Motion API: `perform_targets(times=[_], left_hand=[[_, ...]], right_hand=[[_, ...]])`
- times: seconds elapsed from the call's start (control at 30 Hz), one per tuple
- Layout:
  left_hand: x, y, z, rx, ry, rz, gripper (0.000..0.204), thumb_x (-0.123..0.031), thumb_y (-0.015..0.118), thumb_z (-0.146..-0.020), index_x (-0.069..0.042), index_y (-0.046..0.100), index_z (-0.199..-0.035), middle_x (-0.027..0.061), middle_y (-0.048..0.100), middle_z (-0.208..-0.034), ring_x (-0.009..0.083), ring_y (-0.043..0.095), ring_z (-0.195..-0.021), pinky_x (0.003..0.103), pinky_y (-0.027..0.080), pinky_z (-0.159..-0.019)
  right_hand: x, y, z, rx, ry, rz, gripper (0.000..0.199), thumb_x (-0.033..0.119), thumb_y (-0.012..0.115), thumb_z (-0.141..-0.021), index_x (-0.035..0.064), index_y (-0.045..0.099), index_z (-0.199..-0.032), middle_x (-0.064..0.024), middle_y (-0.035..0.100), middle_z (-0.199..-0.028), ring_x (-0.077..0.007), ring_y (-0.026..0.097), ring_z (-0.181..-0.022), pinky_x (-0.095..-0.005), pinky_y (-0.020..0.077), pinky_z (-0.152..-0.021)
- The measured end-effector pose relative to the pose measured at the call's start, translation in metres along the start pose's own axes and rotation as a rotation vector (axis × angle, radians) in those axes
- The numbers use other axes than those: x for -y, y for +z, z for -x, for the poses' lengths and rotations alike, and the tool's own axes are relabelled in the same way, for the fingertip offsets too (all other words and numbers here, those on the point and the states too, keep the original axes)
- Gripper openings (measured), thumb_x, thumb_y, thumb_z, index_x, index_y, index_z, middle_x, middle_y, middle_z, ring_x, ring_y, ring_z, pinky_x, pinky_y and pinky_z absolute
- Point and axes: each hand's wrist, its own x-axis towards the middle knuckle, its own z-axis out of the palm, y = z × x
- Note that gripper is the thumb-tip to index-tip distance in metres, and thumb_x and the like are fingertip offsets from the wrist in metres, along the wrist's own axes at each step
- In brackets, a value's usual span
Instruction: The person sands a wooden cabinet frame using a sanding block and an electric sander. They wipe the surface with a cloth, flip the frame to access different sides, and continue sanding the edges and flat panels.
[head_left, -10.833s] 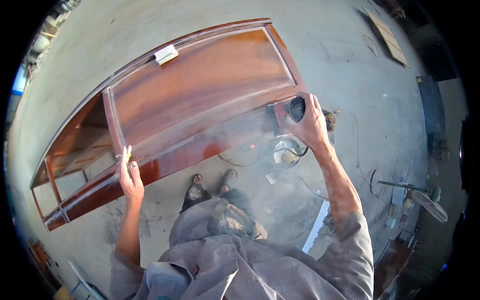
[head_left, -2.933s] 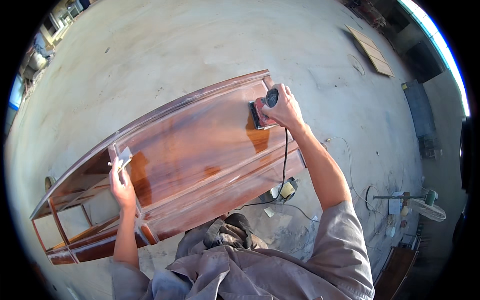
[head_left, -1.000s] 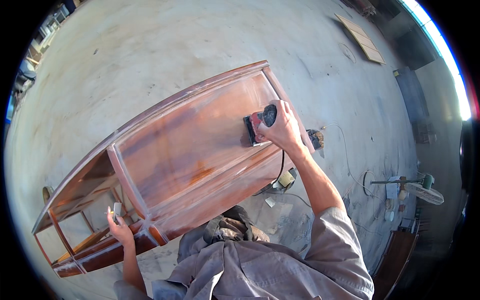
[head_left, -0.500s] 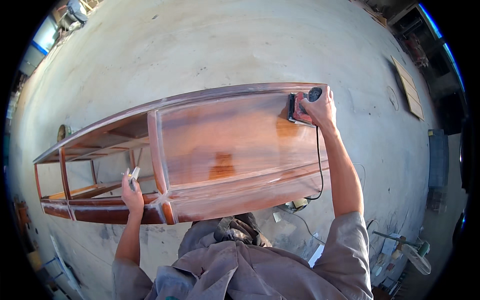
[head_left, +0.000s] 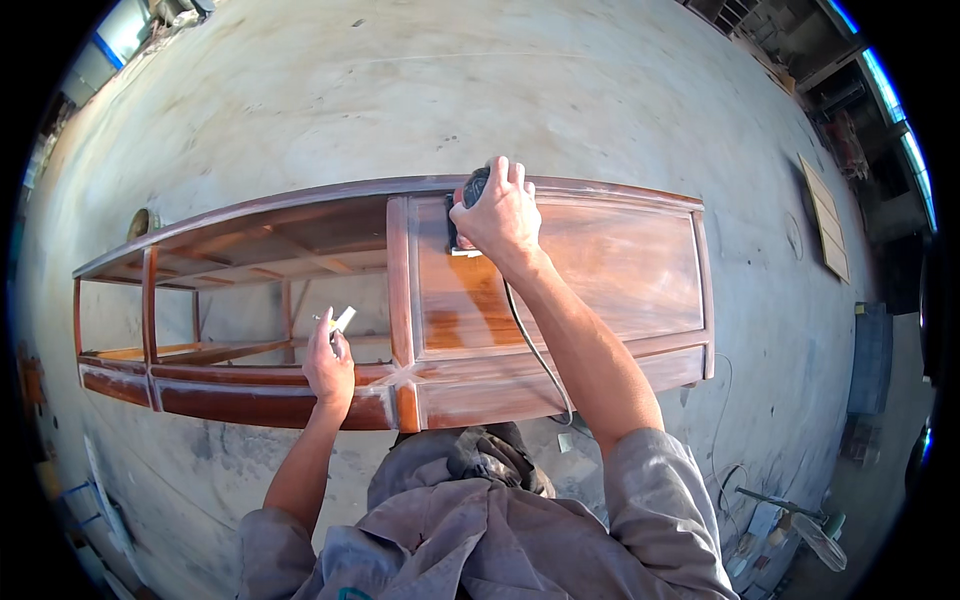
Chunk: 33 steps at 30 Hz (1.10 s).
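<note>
A red and black electric sander (head_left: pixel 462 240) rests flat on the wooden panel (head_left: pixel 600 270) of a reddish-brown cabinet frame, near the panel's upper left corner. My right hand (head_left: pixel 503 218) is wrapped over the top of the sander and hides much of it. Its black cord (head_left: pixel 535 350) hangs down across the panel beside my forearm. My left hand (head_left: pixel 328 365) is over the front rail (head_left: pixel 230 373), beside the open part of the frame. Between its fingers is a small, flat, pale piece (head_left: pixel 345 318) whose kind I cannot make out. White dust coats the frame's joints (head_left: pixel 403 376).
A slatted wooden panel (head_left: pixel 824 222) lies on the concrete floor (head_left: pixel 450 80) at the right. Farther right stands a blue-grey crate (head_left: pixel 870 358). A fan-like thing (head_left: pixel 815 535) and a thin cable (head_left: pixel 722 420) are at the lower right. A round object (head_left: pixel 143 222) sits behind the frame.
My right hand has slid the sander left along the panel's upper part, from its right end to near the left upright. The view has shifted too. My left hand still holds the pale piece.
</note>
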Motion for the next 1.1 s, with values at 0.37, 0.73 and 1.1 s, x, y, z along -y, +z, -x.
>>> perform_targets(times=[0.37,0.73,1.1], left_hand=[[0.005,0.000,-0.002,0.078,-0.005,0.032,0.047,0.000,0.066,-0.097,-0.009,0.063,-0.143,0.0186,0.072,-0.129,0.0371,0.071,-0.116,0.046,0.058,-0.097],[0.003,-0.001,-0.001,0.067,-0.002,-0.047,0.046,-0.002,0.066,-0.098,-0.009,0.063,-0.143,0.0183,0.072,-0.127,0.0382,0.070,-0.113,0.047,0.058,-0.096],[0.002,-0.007,-0.005,0.173,-0.060,-0.001,0.045,-0.006,0.066,-0.099,-0.010,0.062,-0.144,0.0188,0.074,-0.121,0.0380,0.071,-0.110,0.048,0.058,-0.093]], right_hand=[[0.009,0.011,0.016,0.036,-0.076,-0.022,0.060,0.030,0.077,-0.084,0.0031,0.049,-0.130,-0.0232,0.056,-0.128,-0.0469,0.059,-0.122,-0.0545,0.0586,-0.095],[-0.229,-0.109,-0.018,-0.264,0.300,0.155,0.081,0.048,0.083,-0.077,0.0005,0.050,-0.134,-0.0272,0.058,-0.134,-0.0461,0.063,-0.122,-0.0533,0.0551,-0.100],[-0.049,-0.018,0.031,-0.163,0.084,0.055,0.065,0.035,0.080,-0.082,0.0014,0.050,-0.129,-0.0238,0.057,-0.131,-0.0494,0.060,-0.119,-0.0565,0.0582,-0.093]])
